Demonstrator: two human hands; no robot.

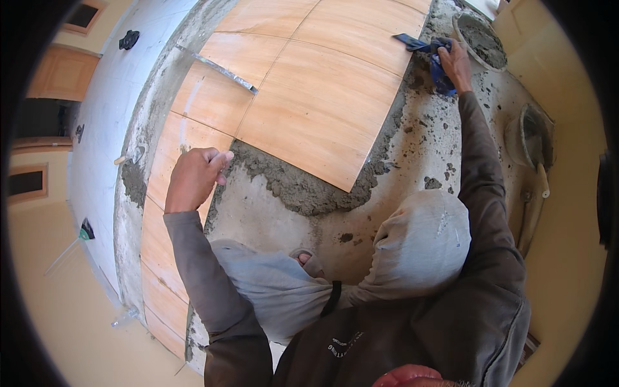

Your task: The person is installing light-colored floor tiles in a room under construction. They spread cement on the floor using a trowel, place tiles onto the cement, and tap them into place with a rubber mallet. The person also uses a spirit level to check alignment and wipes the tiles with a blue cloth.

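Observation:
My right hand (pixel 455 64) reaches to the far right and is closed round a dark blue cloth (pixel 443 79). One end of the cloth lies over the far right edge of a large wood-toned floor tile (pixel 329 103). Above the tile's left corner, my left hand (pixel 195 175) is held with its fingers curled and the thumb pressed to them. Anything inside that pinch is too small or hidden to make out. Wet grey mortar (pixel 309 190) shows along the tile's near edge and right side. A narrow metal bar (pixel 222 72) rests across the tiles.
At the right wall stand a bucket of mortar (pixel 480 42) and a second bucket (pixel 530 137) with a handled tool. On the left, a trowel (pixel 129 156) lies beside the tile strip (pixel 171 219). Mortar crumbs (pixel 432 183) dot the bare concrete near my knee.

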